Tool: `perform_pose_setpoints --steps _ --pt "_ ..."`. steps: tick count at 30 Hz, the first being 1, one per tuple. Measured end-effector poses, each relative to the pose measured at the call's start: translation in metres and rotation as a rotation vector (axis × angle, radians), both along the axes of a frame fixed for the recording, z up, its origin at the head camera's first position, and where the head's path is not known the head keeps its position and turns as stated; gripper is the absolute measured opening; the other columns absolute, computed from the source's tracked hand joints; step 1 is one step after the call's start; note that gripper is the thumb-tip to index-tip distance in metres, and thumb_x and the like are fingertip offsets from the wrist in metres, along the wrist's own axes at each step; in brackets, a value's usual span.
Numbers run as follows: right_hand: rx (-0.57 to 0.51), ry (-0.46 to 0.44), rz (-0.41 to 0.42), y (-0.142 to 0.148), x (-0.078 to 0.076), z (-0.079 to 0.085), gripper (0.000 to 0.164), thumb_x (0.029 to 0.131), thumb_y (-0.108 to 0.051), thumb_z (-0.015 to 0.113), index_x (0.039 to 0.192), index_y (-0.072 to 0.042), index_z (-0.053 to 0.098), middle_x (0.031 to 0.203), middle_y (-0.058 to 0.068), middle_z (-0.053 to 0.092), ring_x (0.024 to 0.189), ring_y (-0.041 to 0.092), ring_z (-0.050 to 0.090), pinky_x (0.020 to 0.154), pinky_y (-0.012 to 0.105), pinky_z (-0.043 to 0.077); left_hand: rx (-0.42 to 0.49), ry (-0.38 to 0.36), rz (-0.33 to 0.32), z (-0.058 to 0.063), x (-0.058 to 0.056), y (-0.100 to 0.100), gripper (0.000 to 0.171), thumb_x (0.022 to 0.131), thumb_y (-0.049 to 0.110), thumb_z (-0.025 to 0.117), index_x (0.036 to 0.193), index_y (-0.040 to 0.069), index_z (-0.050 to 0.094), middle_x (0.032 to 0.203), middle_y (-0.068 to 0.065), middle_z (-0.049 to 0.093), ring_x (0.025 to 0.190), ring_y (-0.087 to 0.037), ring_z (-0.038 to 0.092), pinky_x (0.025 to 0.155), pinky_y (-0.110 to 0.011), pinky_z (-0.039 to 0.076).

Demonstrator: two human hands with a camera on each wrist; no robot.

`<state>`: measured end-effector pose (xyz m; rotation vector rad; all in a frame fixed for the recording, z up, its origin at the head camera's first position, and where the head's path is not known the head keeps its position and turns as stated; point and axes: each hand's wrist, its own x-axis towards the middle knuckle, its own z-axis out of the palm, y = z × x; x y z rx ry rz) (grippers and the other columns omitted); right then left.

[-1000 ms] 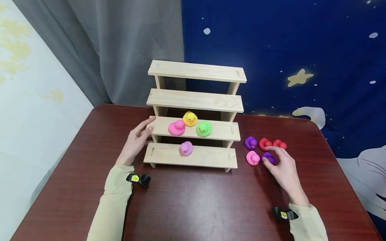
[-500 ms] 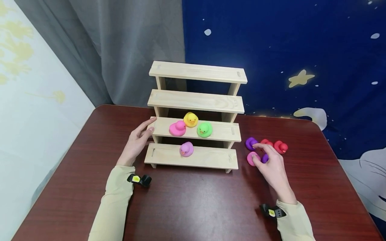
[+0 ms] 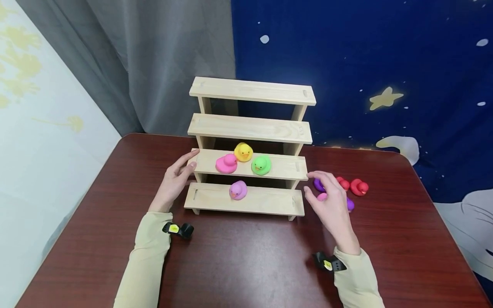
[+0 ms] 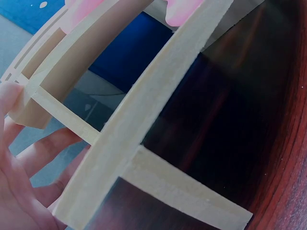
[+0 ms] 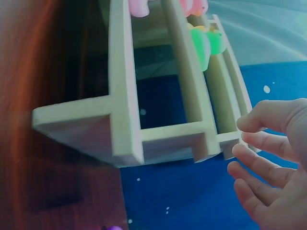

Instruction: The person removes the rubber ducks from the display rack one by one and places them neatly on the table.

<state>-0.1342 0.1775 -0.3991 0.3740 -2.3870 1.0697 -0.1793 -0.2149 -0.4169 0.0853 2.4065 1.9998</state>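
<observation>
At the left end of the second-lowest shelf of a four-step wooden display stand (image 3: pixel 246 201), my left hand (image 3: pixel 173 184) holds the board, with thumb at the front edge and index finger at the back. My right hand (image 3: pixel 329 203) hovers by that shelf's right end, thumb and fingers apart, nothing between them. On this shelf sit a pink rubber duck (image 3: pixel 226 164), a yellow duck (image 3: pixel 243 152) and a green duck (image 3: pixel 261 165). A lilac duck (image 3: pixel 238 190) stands on the lowest shelf. In the right wrist view, the fingers (image 5: pixel 264 167) are spread beside the stand.
Right of the stand, partly behind my right hand, lie two red ducks (image 3: pixel 359 187), two purple ducks (image 3: pixel 350 204) and a pink duck (image 3: pixel 322 196) on the dark wooden table (image 3: pixel 239 261). A grey curtain (image 3: pixel 177 64) and a blue starry cloth (image 3: pixel 346 55) hang behind.
My right hand has moved left from the loose ducks to the stand's right end, carrying nothing. The left hand stays at the shelf, and the ducks on the stand keep their places.
</observation>
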Motion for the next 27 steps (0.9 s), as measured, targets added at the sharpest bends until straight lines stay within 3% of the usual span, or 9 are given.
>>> perform_pose_setpoints --steps 2,4,6,11,12,17,20,27 --pt "-0.016 0.011 -0.004 -0.003 0.000 0.004 0.031 0.078 0.000 0.076 0.108 -0.004 0.069 0.112 0.007 0.064 0.085 0.016 0.058 0.065 0.018 0.043 0.000 0.002 0.002 0.000 0.000 0.000 0.046 0.101 0.032 0.053 0.145 0.024 0.047 0.126 -0.019 0.058 0.101 -0.011 0.062 0.081 -0.038 0.052" --pt "-0.029 0.014 -0.005 -0.006 0.000 0.008 0.031 0.078 0.000 0.076 0.108 -0.005 0.069 0.112 0.006 0.064 0.080 0.014 0.057 0.058 0.016 0.042 0.001 0.003 0.004 0.000 0.000 0.000 0.046 0.101 0.032 0.053 0.145 0.024 0.047 0.126 -0.019 0.058 0.101 -0.011 0.061 0.081 -0.038 0.052" --pt "-0.044 0.019 0.001 -0.011 0.000 0.013 0.032 0.078 0.001 0.076 0.109 -0.004 0.069 0.112 0.006 0.064 0.081 0.014 0.057 0.061 0.015 0.043 0.004 0.008 0.004 0.000 0.000 0.000 0.046 0.101 0.032 0.053 0.145 0.024 0.047 0.126 -0.020 0.058 0.100 -0.011 0.062 0.082 -0.039 0.052" --pt "-0.080 0.052 0.043 -0.023 -0.005 0.018 0.033 0.076 0.006 0.075 0.107 -0.002 0.069 0.110 0.007 0.065 0.103 0.021 0.059 0.086 0.024 0.040 -0.004 0.012 0.008 0.000 0.001 0.001 0.046 0.101 0.031 0.053 0.146 0.023 0.047 0.124 -0.022 0.059 0.097 -0.010 0.063 0.080 -0.038 0.053" --pt "-0.084 0.056 0.050 -0.026 -0.006 0.018 0.033 0.075 0.006 0.076 0.107 -0.002 0.069 0.109 0.007 0.065 0.103 0.021 0.060 0.085 0.025 0.041 -0.007 0.011 0.009 0.000 0.001 0.001 0.046 0.101 0.031 0.053 0.146 0.024 0.047 0.124 -0.022 0.059 0.097 -0.010 0.063 0.080 -0.038 0.053" --pt "-0.117 0.036 0.088 -0.042 -0.009 0.016 0.032 0.076 0.005 0.076 0.106 -0.002 0.069 0.106 0.006 0.065 0.086 0.024 0.061 0.069 0.027 0.045 -0.014 0.007 0.016 -0.001 0.000 0.000 0.046 0.101 0.032 0.053 0.145 0.025 0.047 0.122 -0.021 0.060 0.098 -0.010 0.063 0.081 -0.040 0.052" --pt "-0.122 0.011 0.101 -0.051 -0.012 0.012 0.031 0.077 0.003 0.076 0.107 -0.003 0.069 0.105 0.006 0.065 0.081 0.023 0.059 0.057 0.026 0.042 -0.015 0.003 0.022 -0.003 -0.001 0.000 0.046 0.101 0.031 0.053 0.145 0.025 0.047 0.118 -0.020 0.062 0.099 -0.010 0.062 0.082 -0.043 0.052" --pt "-0.144 -0.007 0.117 -0.068 -0.017 0.008 0.030 0.078 0.001 0.075 0.107 -0.003 0.069 0.105 0.005 0.066 0.099 0.021 0.061 0.086 0.034 0.044 -0.005 0.014 0.028 -0.004 -0.001 0.000 0.045 0.101 0.028 0.053 0.145 0.022 0.047 0.116 -0.015 0.064 0.101 -0.010 0.059 0.077 -0.039 0.054"
